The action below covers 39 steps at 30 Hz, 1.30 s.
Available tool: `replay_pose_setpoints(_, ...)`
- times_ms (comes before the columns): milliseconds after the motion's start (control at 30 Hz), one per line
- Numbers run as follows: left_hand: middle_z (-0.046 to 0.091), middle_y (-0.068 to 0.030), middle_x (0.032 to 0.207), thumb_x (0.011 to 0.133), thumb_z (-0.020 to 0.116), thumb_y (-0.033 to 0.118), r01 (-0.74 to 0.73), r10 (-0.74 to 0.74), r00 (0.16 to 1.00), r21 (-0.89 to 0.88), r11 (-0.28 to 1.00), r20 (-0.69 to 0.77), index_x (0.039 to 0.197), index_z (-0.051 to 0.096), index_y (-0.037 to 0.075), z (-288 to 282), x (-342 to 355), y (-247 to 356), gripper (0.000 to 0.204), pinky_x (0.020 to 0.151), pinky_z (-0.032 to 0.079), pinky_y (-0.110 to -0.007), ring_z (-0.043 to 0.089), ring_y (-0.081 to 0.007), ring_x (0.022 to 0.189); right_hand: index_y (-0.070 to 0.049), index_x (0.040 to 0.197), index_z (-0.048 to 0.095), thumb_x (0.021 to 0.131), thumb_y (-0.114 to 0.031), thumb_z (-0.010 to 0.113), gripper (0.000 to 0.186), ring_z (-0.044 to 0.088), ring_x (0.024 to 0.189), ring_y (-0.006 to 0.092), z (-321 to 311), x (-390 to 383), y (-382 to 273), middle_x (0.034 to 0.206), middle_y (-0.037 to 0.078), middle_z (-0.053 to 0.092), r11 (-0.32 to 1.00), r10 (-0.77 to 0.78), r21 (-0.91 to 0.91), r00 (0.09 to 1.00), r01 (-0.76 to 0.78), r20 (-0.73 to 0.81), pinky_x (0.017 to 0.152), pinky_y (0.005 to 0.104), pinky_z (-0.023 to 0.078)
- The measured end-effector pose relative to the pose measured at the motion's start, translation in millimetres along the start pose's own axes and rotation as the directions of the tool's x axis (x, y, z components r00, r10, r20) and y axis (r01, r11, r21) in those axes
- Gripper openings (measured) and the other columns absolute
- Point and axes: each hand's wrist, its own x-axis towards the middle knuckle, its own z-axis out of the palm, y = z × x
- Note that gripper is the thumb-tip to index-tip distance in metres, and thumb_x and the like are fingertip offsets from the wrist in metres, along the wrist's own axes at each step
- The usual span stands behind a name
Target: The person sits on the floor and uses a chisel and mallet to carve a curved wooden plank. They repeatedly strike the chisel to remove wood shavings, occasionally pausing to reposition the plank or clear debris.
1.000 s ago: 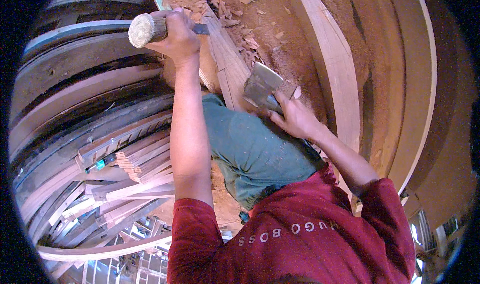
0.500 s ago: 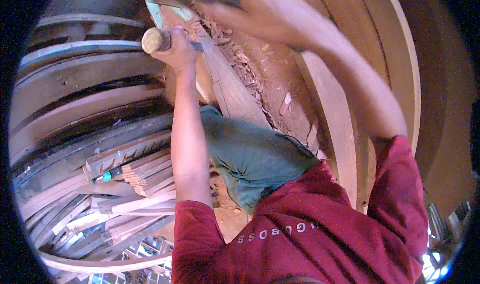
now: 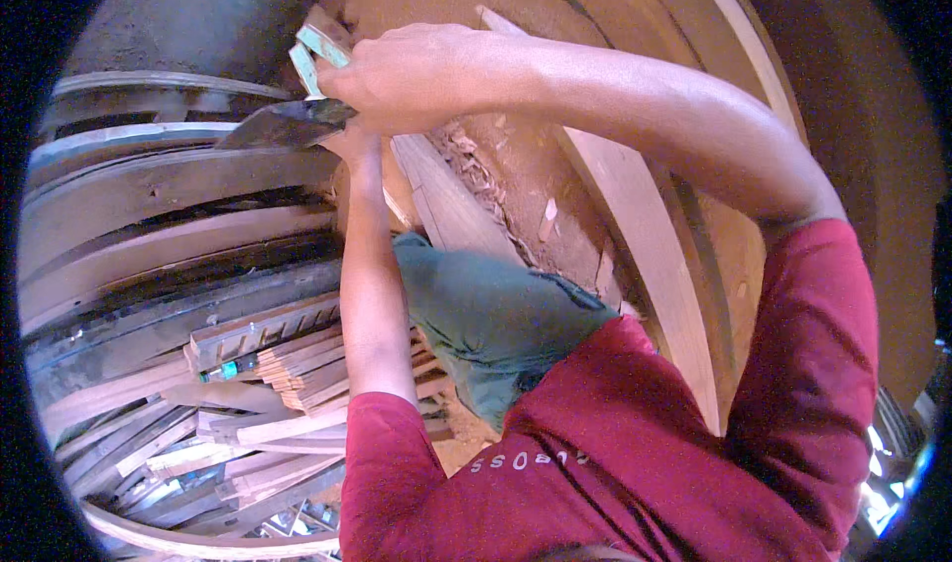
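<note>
My right hand (image 3: 407,78) is closed round a dark, flat piece of wood (image 3: 286,126) that points left, its tapered end free. Right beneath it, my left hand (image 3: 355,146) is mostly covered. It held a chisel with a round wooden handle half a second ago; handle and blade are hidden now. Both hands are over the far end of a pale wooden plank (image 3: 451,195), which runs from my thigh toward them. Beyond my right hand stick out pale green-edged wood pieces (image 3: 322,45).
Wood shavings (image 3: 466,156) lie along the plank's right side. A long curved board (image 3: 645,235) stands further right. Stacked dark boards (image 3: 178,180) fill the left. Below them lie a bundle of cut strips (image 3: 302,369), a small green-labelled bottle (image 3: 226,370) and loose offcuts (image 3: 188,453).
My right hand has come down and left with the dark wood piece, from the top edge to just over my left hand. The chisel handle has become covered. My left arm has barely moved.
</note>
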Motion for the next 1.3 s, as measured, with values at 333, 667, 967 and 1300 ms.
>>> replay_pose_setpoints(333,0.064,-0.012,0.108,0.077,0.073,0.003,-0.102,0.118,0.99,-0.197,0.975,0.074,0.112,0.055,-0.003,4,-1,-14,0.039,0.088,0.05,-0.038,0.061,-0.0226,0.096,0.003,0.106,0.055,0.089,-0.036,0.062,0.042,0.065,0.074,0.0461,3,1,-8,0.078,0.024,0.067,0.998,-0.016,-0.056,0.974,0.004,-0.225,0.068,0.052,0.053)
replay_pose_setpoints(667,0.061,-0.004,0.084,0.084,0.069,0.011,0.231,-0.19,0.957,-0.182,0.956,0.218,0.093,0.057,0.003,-47,-62,-43,0.016,0.075,0.049,-0.031,0.059,-0.0166,0.076,0.003,0.12,0.053,0.091,-0.031,0.061,0.046,0.065,0.092,0.0437,89,-93,-2,0.093,0.028,0.066,0.711,0.528,0.6,0.841,-0.366,-0.113,0.08,0.047,0.051)
replay_pose_setpoints(967,0.045,0.0,0.062,0.083,0.059,0.007,0.246,-0.234,0.963,-0.794,0.556,0.135,0.084,0.043,0.011,-56,2,15,0.017,0.048,0.035,-0.026,0.04,-0.0094,0.051,0.005,0.119,0.051,0.091,-0.034,0.058,0.048,0.066,0.089,0.0452,209,-170,-39,0.089,0.03,0.066,0.58,0.598,0.386,0.697,-0.717,0.396,0.097,0.0563,0.039)
replay_pose_setpoints(1300,0.048,-0.0038,0.064,0.082,0.06,0.008,0.288,-0.21,0.957,-0.73,0.62,0.199,0.084,0.045,0.007,-19,-13,-12,0.015,0.048,0.036,-0.026,0.043,-0.0107,0.051,0.006,0.11,0.048,0.092,-0.031,0.057,0.042,0.063,0.089,0.0508,225,-165,-44,0.084,0.034,0.064,0.527,0.633,0.396,0.659,-0.751,0.407,0.108,0.0622,0.023)
